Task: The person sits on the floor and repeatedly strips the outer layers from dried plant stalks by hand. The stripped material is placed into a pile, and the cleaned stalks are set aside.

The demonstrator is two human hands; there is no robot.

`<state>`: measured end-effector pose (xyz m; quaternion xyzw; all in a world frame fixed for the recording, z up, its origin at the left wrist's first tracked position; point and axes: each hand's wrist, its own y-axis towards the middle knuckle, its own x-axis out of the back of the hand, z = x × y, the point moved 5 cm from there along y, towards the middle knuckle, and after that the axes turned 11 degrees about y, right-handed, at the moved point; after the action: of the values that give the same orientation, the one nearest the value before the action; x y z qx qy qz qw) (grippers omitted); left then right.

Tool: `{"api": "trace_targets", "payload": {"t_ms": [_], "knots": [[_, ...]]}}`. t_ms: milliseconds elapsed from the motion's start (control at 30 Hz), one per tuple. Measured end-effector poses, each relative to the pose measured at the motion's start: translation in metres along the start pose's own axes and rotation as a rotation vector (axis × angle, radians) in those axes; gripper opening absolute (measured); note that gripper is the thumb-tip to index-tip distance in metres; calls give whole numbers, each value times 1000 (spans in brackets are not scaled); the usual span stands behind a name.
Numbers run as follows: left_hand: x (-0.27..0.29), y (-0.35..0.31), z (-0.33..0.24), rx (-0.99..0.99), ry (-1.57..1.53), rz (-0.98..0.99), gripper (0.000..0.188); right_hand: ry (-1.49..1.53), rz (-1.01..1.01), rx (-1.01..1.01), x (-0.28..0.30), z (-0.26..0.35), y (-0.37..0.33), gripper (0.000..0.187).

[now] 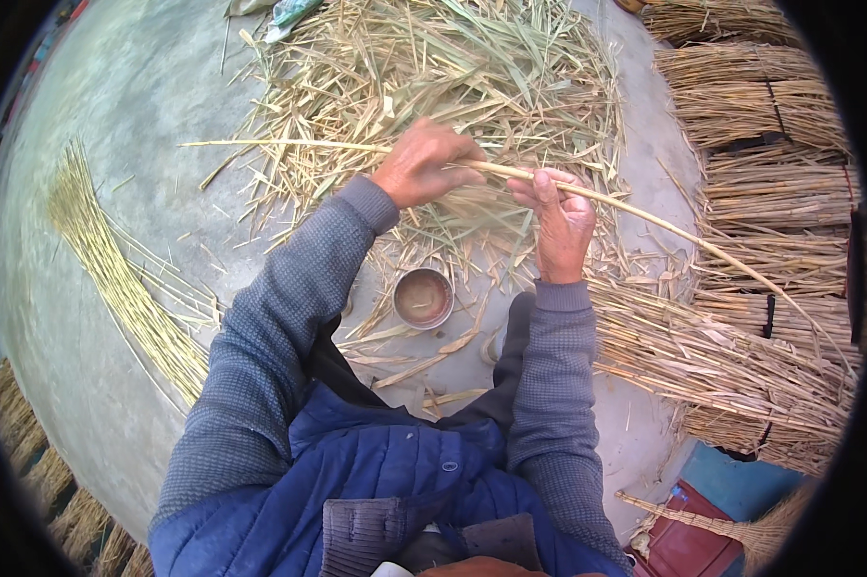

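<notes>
A long, thin reed stalk (669,227) runs across in front of me, its thin end to the left and its other end bending down to the right. My left hand (428,162) is closed round it near the middle and looks slightly blurred. To the right, my right hand (558,213) grips the same stalk between thumb and fingers. Beyond and beneath both hands spreads a heap of dry and greenish leaf strips (433,67). Between my legs a small round metal bowl (423,298) stands on the floor; what it holds I cannot make out.
A bundle of thin cleaned stalks (130,269) lies on the concrete floor (164,106) at the left. At the right are stacked tied reed bundles (765,183) and a loose leafy bundle (712,351). A broom-like bundle (712,519) rests by a dark red object (688,548) at the lower right.
</notes>
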<state>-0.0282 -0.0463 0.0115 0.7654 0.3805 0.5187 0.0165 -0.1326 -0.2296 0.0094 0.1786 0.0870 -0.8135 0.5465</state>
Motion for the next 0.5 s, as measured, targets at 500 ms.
{"api": "trace_targets", "payload": {"t_ms": [500], "knots": [[-2, 2, 15, 530, -624, -162, 13, -7, -41, 46, -6, -19, -3, 19]]}}
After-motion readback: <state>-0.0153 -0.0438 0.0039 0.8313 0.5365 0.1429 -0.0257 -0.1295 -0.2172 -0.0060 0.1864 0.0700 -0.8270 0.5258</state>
